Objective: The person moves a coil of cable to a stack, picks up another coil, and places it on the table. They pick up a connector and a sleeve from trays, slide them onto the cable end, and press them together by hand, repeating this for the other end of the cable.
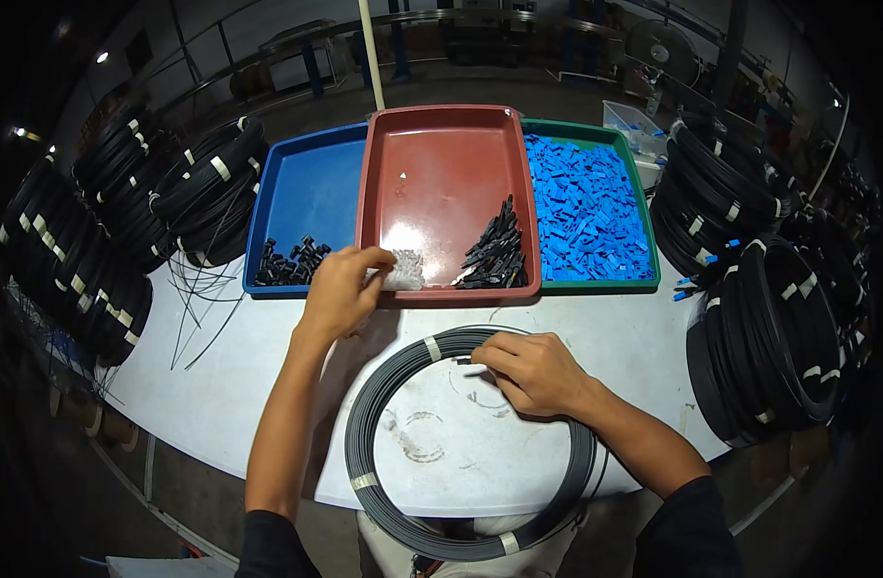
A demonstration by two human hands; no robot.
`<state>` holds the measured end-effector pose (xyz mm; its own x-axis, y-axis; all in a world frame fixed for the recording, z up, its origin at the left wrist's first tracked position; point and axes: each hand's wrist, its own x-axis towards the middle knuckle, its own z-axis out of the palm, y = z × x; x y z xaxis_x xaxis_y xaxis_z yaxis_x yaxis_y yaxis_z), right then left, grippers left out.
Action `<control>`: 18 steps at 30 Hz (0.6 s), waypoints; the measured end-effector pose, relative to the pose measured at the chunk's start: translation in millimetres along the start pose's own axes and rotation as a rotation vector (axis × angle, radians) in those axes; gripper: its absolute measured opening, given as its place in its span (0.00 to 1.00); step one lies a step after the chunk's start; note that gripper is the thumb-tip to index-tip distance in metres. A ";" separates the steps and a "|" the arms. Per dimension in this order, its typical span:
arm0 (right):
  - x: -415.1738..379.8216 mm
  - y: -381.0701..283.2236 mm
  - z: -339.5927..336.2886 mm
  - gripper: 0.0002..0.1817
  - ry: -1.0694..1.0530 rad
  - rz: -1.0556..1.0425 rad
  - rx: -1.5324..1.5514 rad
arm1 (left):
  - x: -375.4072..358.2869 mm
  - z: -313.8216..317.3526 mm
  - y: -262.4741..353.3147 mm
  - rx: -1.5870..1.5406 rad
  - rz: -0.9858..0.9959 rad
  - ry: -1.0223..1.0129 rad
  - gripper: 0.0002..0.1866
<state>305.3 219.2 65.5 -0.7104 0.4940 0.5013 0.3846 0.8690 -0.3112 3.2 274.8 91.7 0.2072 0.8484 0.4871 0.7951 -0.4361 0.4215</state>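
My left hand (350,289) reaches over the near left corner of the red tray (432,173), its fingertips pinched at a pile of small clear pieces (405,270). What it grips there is too small to make out. Over the far part of a black cable coil (366,424) bound with pale tape, my right hand (533,371) is closed around a thin black cable end (467,361). Slim black parts (494,250) lie heaped in the red tray's near right corner.
A blue tray (311,183) on the left holds short black parts (289,262). Blue connectors (586,212) fill a green tray (646,250) on the right. Taped cable coils (210,183) stand at the left, more coils (769,337) at the right, all around the white table (201,405).
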 end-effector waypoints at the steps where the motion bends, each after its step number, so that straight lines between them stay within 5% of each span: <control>1: 0.6 0.0 -0.2 0.13 -0.008 0.013 0.004 | 6.7 1.7 -2.6 0.001 -0.001 0.000 0.11; 3: -0.9 3.8 2.6 0.14 -0.003 0.000 0.005 | 22.2 6.3 -9.6 0.126 0.160 -0.186 0.11; 7: -0.7 5.5 2.8 0.14 -0.021 -0.007 0.009 | 49.1 10.3 -5.8 0.274 0.141 -0.402 0.10; 15: -0.1 7.6 2.9 0.15 -0.050 0.013 0.016 | 71.6 37.1 -22.0 0.193 0.456 -0.421 0.10; 18: 0.4 7.9 2.9 0.15 -0.053 0.019 -0.002 | 73.3 36.7 -30.2 0.254 0.430 -0.452 0.10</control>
<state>306.3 226.2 61.0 -0.7335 0.5080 0.4515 0.3994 0.8597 -0.3183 15.3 361.2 86.6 0.7096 0.6812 0.1799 0.6864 -0.7261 0.0420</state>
